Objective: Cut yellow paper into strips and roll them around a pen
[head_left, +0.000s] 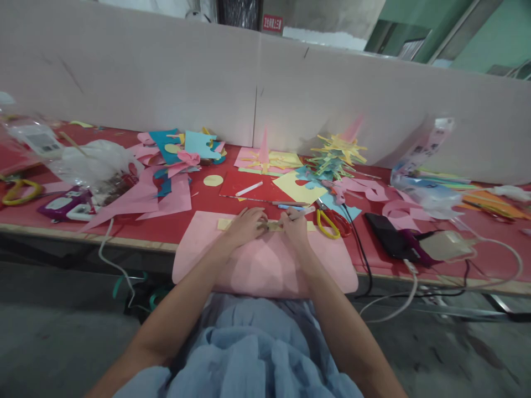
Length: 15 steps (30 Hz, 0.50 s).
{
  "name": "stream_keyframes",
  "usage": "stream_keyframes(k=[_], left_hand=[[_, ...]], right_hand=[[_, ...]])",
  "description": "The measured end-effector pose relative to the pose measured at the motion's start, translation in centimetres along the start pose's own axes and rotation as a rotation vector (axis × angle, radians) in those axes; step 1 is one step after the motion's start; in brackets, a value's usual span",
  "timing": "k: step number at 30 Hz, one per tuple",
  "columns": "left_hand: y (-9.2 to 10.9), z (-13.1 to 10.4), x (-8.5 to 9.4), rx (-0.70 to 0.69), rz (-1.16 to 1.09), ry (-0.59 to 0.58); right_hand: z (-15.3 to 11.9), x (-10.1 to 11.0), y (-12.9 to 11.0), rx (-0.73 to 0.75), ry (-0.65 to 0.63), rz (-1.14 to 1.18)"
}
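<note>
A large pink sheet of paper (261, 268) lies before me and hangs over the table's front edge. Across its upper part runs a pale yellow strip (224, 224); I cannot tell whether it is a ruler or paper. My left hand (245, 225) lies on the strip, its fingers stretched out and pressing down. Closed around a white pen (306, 211), my right hand (295, 225) rests at the strip's right part. The pen's tip is hidden by the fingers. Just right of that hand are yellow-handled scissors (327, 224) and red-handled scissors (342, 222).
Coloured paper scraps (170, 182) heap at the left, near a plastic bag (95, 160). Folded paper pieces (338, 152) stand at the back. A glue gun (339, 194) trails a black cable. At the right lie a phone (385, 235) and a white charger (446, 245).
</note>
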<state>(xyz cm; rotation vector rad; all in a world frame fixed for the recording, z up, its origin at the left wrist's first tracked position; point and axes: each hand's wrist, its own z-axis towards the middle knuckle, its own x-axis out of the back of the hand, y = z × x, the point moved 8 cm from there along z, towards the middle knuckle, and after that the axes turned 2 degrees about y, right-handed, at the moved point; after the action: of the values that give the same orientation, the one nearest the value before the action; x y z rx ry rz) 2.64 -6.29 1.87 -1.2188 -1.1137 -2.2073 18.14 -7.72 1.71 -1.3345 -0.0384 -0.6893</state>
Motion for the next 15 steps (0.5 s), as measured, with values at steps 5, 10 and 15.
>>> stream_keyframes(k=[5, 10, 15], left_hand=[[0.0, -0.1, -0.1, -0.012, -0.004, -0.004], [-0.1, -0.2, -0.1, 0.031, -0.027, -0.016], [-0.8, -0.6, 3.1, 0.08, -0.164, 0.313]], right_hand=[[-0.4, 0.3, -0.3, 0.052, 0.025, -0.075], [-1.2, 2.0, -1.3, 0.106, 0.189, -0.008], [-1.5, 4.7, -1.8, 0.087, 0.411, 0.116]])
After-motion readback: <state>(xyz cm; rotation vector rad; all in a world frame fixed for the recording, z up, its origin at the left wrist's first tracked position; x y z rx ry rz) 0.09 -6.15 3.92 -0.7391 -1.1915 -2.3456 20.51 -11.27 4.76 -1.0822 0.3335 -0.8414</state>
